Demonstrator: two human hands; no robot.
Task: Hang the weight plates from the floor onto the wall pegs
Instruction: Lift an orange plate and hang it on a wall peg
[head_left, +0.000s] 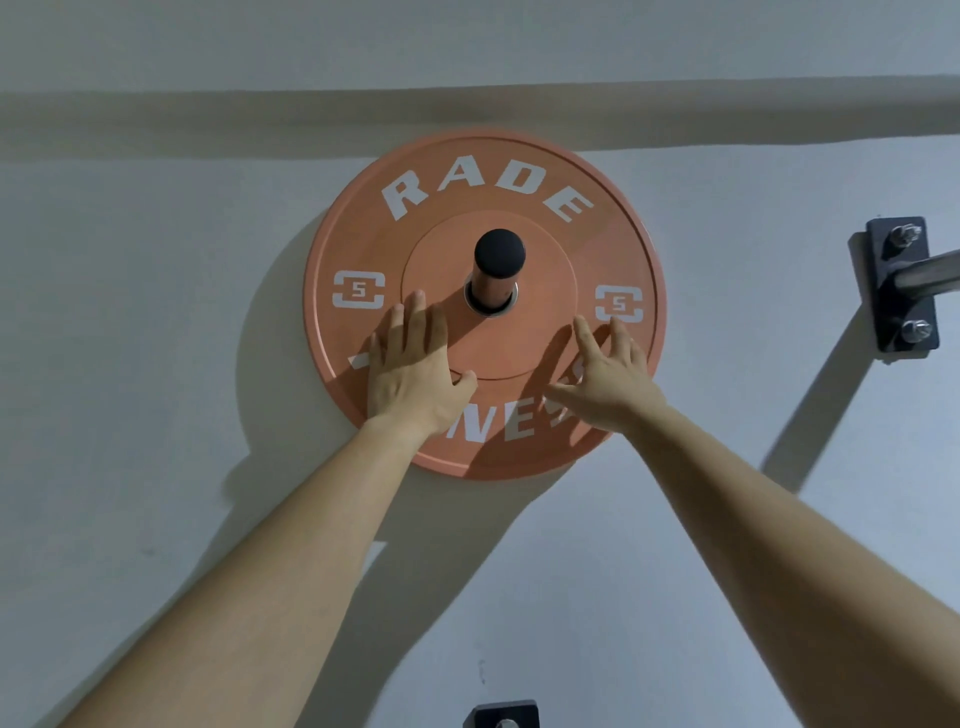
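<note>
On the wall we see the orange plate seated on its peg, left hand flat and open against it, right hand open with fingertips touching; other pegs look bare, floor unseen.

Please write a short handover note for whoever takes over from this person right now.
Left hand: open, flat on the orange plate, lower left of its hole.
Right hand: open, fingers spread at the plate's lower right face.
The plate hangs on its peg, close to the wall.
Done: this plate is hung.
Left: a second peg to the right holds nothing in view; the floor is out of view, so check there for more plates.
</note>
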